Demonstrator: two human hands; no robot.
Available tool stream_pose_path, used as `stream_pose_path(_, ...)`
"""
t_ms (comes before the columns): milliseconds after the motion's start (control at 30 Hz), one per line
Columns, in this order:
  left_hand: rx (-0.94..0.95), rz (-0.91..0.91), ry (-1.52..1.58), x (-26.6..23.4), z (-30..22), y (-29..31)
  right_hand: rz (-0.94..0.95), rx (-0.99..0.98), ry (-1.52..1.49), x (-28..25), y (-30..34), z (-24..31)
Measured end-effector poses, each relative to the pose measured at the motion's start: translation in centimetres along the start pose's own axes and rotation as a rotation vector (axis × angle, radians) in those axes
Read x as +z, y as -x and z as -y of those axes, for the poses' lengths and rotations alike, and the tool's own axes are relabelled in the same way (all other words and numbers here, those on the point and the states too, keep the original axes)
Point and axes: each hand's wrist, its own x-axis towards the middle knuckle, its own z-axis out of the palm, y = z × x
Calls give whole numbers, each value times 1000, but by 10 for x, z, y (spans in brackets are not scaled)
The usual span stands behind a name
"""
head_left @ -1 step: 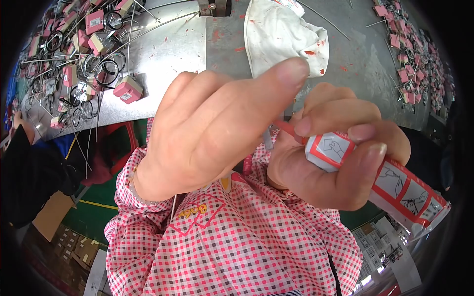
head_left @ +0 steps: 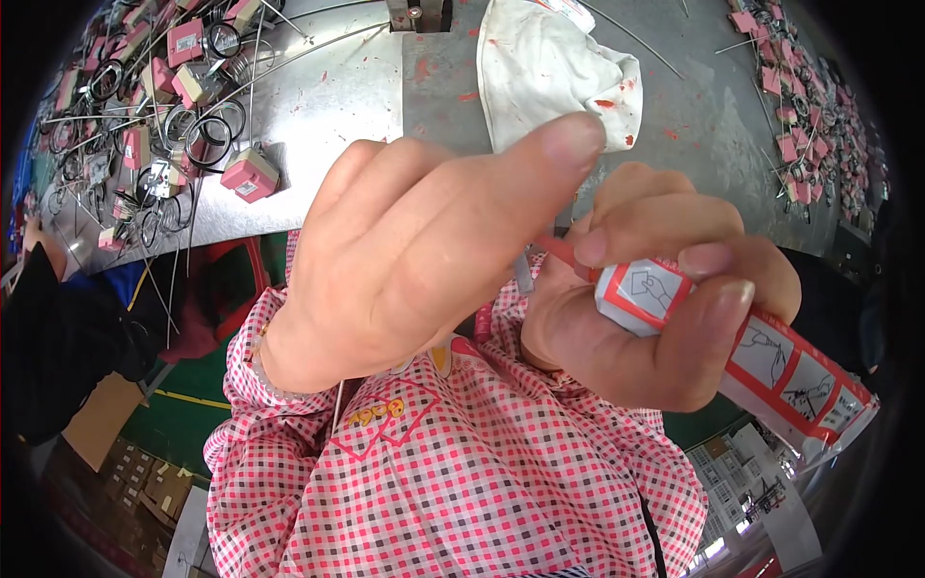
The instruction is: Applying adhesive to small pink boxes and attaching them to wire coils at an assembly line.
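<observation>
My left hand is closed, its back toward me and the thumb stretched to the right. What its fingers hold is hidden behind the hand. A small grey metal strip shows just beyond its fingers, and a thin rod hangs below the wrist. My right hand is wrapped round a white and red squeeze tube with small drawings printed on it. The tube's red nozzle points left and reaches the fingers of my left hand. Its tip is hidden there.
Many pink and cream boxes with coiled wires and rods lie piled on the metal table at left. A similar pile lies at right. A red-stained white cloth lies ahead. Another person's hand shows at far left.
</observation>
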Motion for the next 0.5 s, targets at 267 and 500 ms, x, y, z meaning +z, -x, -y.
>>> stream_pose_path(267, -9, -7, 7, 0, 2, 0, 5, 4, -17, 0, 1, -4)
stream_pose_path(500, -18, 6, 26, -2, 2, -3, -1, 5, -29, 1, 0, -6)
